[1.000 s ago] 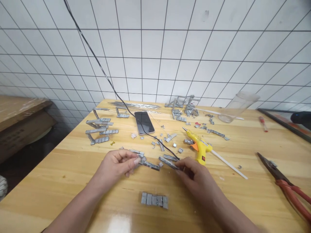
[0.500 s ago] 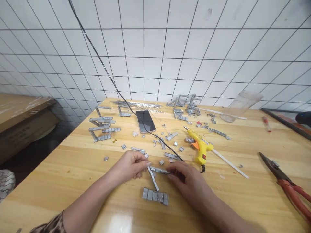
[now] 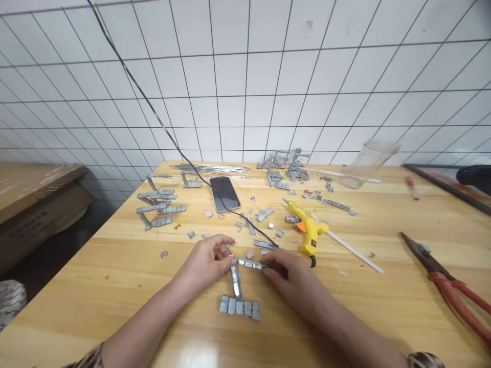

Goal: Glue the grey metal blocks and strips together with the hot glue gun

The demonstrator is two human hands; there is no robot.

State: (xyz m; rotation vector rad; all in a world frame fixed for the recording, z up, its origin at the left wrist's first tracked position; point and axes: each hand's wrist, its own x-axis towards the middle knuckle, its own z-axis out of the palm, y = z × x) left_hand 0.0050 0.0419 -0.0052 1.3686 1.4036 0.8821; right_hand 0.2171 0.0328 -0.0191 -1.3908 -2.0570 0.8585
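Observation:
My left hand (image 3: pixel 210 258) pinches the corner where a grey metal upright strip (image 3: pixel 236 282) meets a short crosswise metal strip (image 3: pixel 250 263). The fingertips of my right hand (image 3: pixel 286 271) are closed on the right end of that crosswise strip. The lower end of the upright strip is at the top edge of a flat row of grey metal blocks (image 3: pixel 240 307), which lies on the wooden table (image 3: pixel 184 335). Whether they touch is too small to tell.
A yellow glue gun (image 3: pixel 310 230) lies right of centre, behind my right hand. Red-handled snips (image 3: pixel 441 276) are at the right. Further back are a phone (image 3: pixel 225 194), a black cable (image 3: pixel 153 110), a clear jar (image 3: pixel 368 163) and several metal frames (image 3: pixel 155 207).
The upright strip has swung from a slant to nearly upright, its lower end now at the block row. The crosswise strip has turned slightly. The whole view has shifted a little.

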